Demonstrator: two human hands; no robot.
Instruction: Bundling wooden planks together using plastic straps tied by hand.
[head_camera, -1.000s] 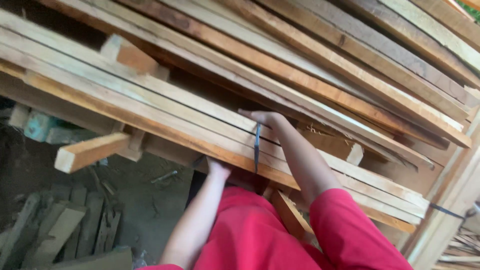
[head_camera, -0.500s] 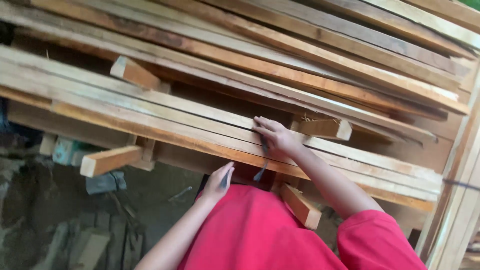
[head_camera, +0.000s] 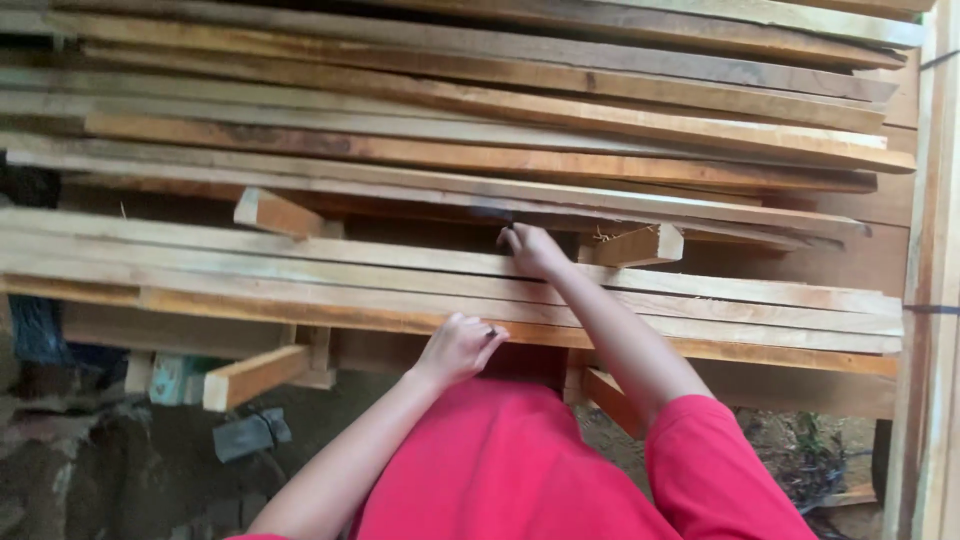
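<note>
Head view shows your two hands at the stacked long pale wooden planks (head_camera: 300, 265). Your right hand (head_camera: 530, 248) rests fingers-down on the middle layer at twelve o'clock; your left hand (head_camera: 458, 346), curled shut, touches the lower plank edge at ten o'clock of your red shirt (head_camera: 500, 470). Two short wooden spacer blocks (head_camera: 632, 245) show between layers.

The stacked planks (head_camera: 450, 275) were raw sawn wood, matt and rough, pale to orange-brown, with dark staining on some upper boards. The short spacer block (head_camera: 632, 246) was bare, unfinished wood. The red shirt (head_camera: 500, 470) was matt cloth.
</note>
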